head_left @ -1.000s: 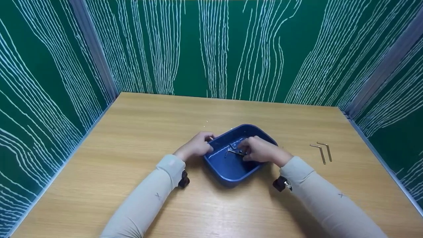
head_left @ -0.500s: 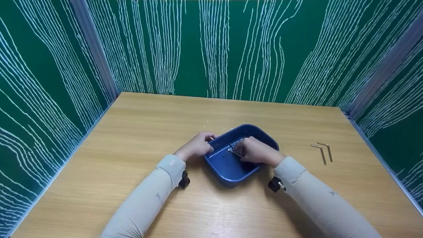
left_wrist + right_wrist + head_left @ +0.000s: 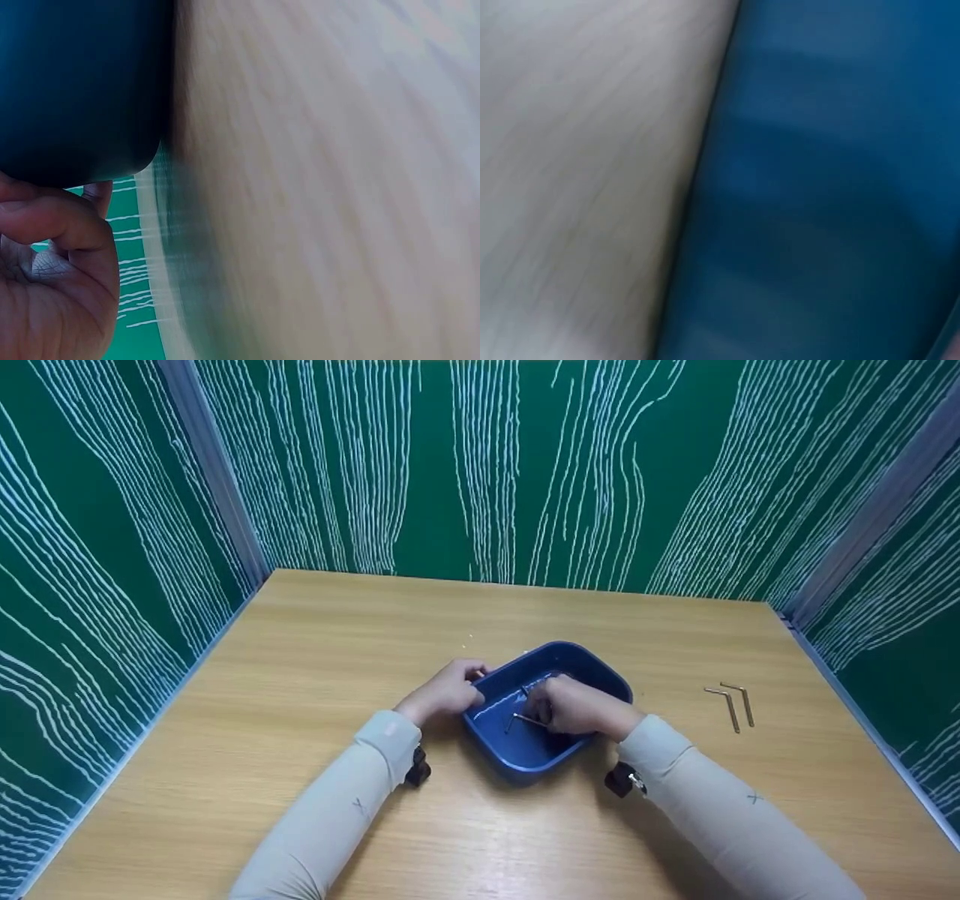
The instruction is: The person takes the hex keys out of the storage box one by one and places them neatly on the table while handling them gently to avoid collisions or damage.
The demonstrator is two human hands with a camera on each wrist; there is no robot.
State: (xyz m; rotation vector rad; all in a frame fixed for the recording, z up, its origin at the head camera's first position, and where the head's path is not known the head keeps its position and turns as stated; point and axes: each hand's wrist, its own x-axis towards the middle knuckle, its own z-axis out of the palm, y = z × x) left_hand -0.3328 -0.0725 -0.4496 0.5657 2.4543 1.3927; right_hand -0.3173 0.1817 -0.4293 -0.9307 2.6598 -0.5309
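Observation:
A blue plastic bin (image 3: 513, 748) stands at an angle on the table. My left hand (image 3: 448, 688) grips its left rim; in the left wrist view the curled fingers (image 3: 56, 221) meet the end of the dark bin (image 3: 75, 82). My right hand (image 3: 574, 706) reaches inside with fingers curled, pinching an L-shaped hex key (image 3: 528, 721) whose short bent end points toward the near left. Behind that hand, part of another metal piece (image 3: 525, 690) shows on the bin floor. The right wrist view holds mainly the bin's outer wall (image 3: 802, 165); the fingertips are hidden there.
Two more hex keys (image 3: 735, 709) lie side by side on the wooden table (image 3: 337, 622), right of the bin. Small pale specks (image 3: 466, 641) dot the table behind it. Green walls with white lines (image 3: 427, 472) enclose the back and sides.
My right hand has moved slightly left and deeper into the bin, its fingers closing. The hex key has shifted a little toward the near side. My left hand and the bin stay nearly still.

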